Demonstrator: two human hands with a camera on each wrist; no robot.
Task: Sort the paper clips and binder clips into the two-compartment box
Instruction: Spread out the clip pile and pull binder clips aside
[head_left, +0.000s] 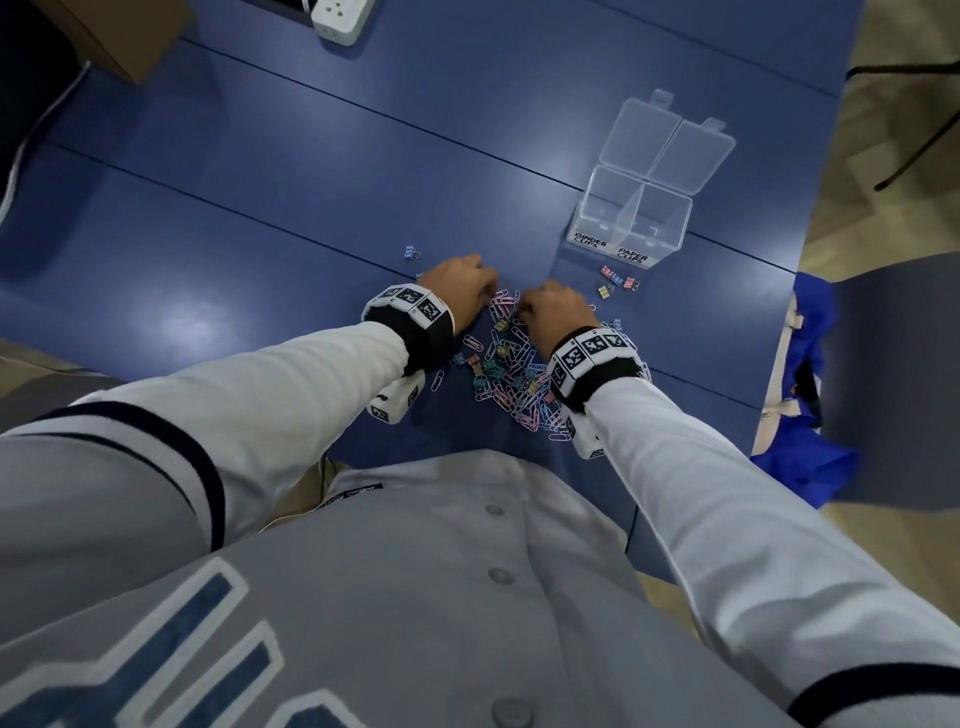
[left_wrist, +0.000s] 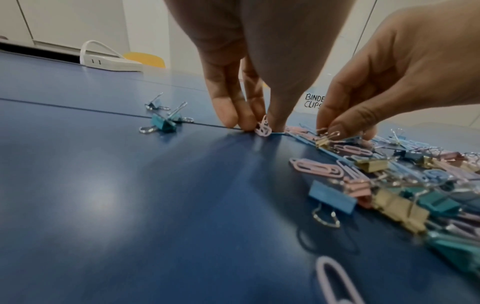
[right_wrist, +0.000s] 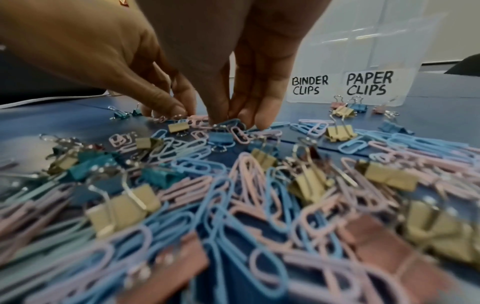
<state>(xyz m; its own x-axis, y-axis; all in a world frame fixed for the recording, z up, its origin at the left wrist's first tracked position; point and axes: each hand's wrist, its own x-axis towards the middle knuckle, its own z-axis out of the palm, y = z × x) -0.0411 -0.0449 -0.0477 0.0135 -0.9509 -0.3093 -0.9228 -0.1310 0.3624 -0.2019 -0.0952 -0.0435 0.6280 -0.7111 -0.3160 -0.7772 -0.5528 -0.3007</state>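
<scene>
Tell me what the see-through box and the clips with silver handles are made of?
The box looks like clear hard plastic: you can see straight through its glossy walls. The binder clips seem to be painted metal, with matte pastel bodies and shiny wire handles.

White power strip (head_left: 340, 15); cardboard box (head_left: 111, 31)

The table (head_left: 311, 171) has a smooth, glossy blue surface, the box (head_left: 636, 213) is clear plastic with paper labels, and the binder clips (right_wrist: 340, 132) carry shiny metal handles.
</scene>
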